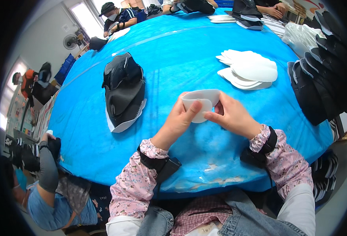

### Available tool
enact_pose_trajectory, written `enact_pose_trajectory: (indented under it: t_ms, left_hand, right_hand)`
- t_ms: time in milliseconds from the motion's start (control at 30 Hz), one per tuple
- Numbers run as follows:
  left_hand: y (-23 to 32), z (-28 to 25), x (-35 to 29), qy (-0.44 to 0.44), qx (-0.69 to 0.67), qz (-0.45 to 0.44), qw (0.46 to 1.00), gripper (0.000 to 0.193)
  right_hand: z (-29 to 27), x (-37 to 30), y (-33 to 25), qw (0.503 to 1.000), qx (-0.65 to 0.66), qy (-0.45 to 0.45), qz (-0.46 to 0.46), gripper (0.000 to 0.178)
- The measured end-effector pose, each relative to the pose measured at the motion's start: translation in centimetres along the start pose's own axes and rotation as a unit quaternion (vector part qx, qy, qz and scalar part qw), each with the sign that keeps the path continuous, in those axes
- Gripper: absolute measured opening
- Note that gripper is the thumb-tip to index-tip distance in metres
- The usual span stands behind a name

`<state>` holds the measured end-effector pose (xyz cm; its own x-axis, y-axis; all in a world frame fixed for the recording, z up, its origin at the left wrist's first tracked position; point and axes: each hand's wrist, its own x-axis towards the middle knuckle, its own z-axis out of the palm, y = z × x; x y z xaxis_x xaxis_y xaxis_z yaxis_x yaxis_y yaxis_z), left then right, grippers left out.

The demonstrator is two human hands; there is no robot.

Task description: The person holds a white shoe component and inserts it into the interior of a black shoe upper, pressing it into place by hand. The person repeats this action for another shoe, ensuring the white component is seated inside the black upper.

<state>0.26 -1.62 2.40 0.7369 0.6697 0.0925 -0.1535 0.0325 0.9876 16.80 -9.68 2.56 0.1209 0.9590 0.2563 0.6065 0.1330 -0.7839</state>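
Observation:
Both my hands hold a white, thin, curved piece (200,94), perhaps a shoe insert, bent round on itself above the blue table cover. My left hand (182,114) grips its left side, thumb pressed on the front. At its right end my right hand (232,117) pinches it between thumb and fingers. To the left lies a black shoe upper (125,90) with a white edge at its near end. A loose pile of flat white rounded pieces (250,70) rests beyond my right hand.
Stacked black shoe uppers (315,86) line the right edge, beside a clear plastic bag (303,37). More white pieces (222,18) and uppers (249,15) lie at the far side. Co-workers sit around the blue-covered table (173,55), one close at my left (59,196).

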Motion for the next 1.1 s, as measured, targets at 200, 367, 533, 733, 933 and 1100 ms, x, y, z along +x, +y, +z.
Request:
enact_pose_trajectory:
  t_ms: [200, 367, 533, 733, 933, 1100]
  left_hand:
    - [-0.1, 0.0, -0.1, -0.007, 0.015, 0.004, 1.000, 0.056]
    - [1.0, -0.3, -0.1, -0.048, -0.012, -0.019, 0.999, 0.052]
    - [0.7, -0.4, 0.2, 0.000, 0.119, 0.111, 0.987, 0.039]
    - [2.1, -0.5, 0.5, 0.003, 0.383, 0.343, 0.858, 0.038]
    - [2.1, 0.0, 0.3, 0.020, 0.475, 0.371, 0.797, 0.055]
    - [0.3, -0.7, 0.7, -0.006, 0.040, 0.141, 0.989, 0.045]
  right_hand:
    - [-0.3, 0.2, -0.4, 0.995, 0.078, -0.042, 0.049, 0.056]
    - [-0.8, 0.8, 0.6, 0.992, 0.121, -0.021, -0.002, 0.045]
    - [-1.4, 0.8, 0.4, 0.990, 0.135, -0.044, 0.005, 0.058]
    - [-2.1, 1.1, 0.5, 0.826, 0.431, -0.288, 0.221, 0.090]
    - [-1.1, 0.8, -0.6, 0.820, 0.485, -0.192, 0.237, 0.055]
    - [-1.2, 0.8, 0.0, 0.963, 0.250, -0.030, 0.097, 0.047]
